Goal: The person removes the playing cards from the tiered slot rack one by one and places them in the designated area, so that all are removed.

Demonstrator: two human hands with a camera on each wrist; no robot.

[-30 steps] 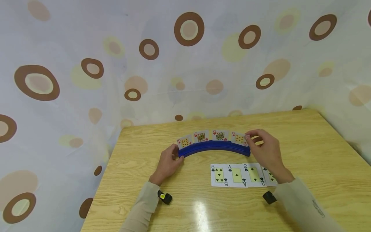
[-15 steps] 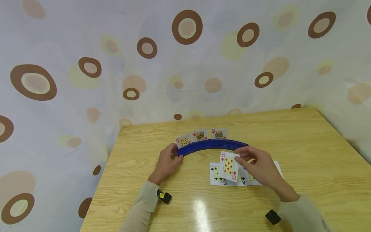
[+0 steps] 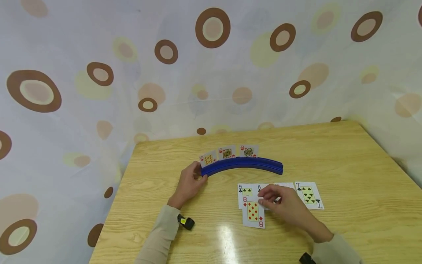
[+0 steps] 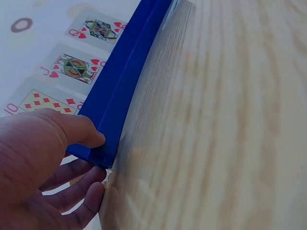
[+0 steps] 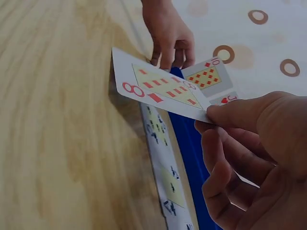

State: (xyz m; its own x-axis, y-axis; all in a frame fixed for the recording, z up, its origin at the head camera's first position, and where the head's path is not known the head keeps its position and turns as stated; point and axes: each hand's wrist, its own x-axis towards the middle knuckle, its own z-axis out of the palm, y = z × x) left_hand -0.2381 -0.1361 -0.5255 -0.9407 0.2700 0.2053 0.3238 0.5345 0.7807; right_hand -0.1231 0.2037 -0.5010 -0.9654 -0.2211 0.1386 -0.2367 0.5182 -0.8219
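Observation:
My right hand (image 3: pixel 287 205) pinches the eight of diamonds (image 3: pixel 253 216) by one edge between thumb and fingers. The right wrist view shows this card (image 5: pixel 158 86) tilted, its far side toward the table. It overlaps the five of clubs (image 3: pixel 244 191) in the head view. At the left end of the curved blue card holder (image 3: pixel 244 162), my left hand (image 3: pixel 188 183) grips it, thumb (image 4: pixel 86 132) on the front and fingers behind. Standing in the holder are the ten of diamonds (image 3: pixel 208 160), jack of hearts (image 3: pixel 227 152) and queen of hearts (image 3: pixel 249 151).
A row of face-up cards lies in front of the holder, ending at the right with the seven of clubs (image 3: pixel 309 195). My right hand covers part of the row's middle. A patterned cloth (image 3: pixel 211 80) hangs behind the wooden table (image 3: pixel 336 154).
The eight of diamonds has come out of the holder's right end and moved toward me and left in my right hand. My left hand has stayed on the holder.

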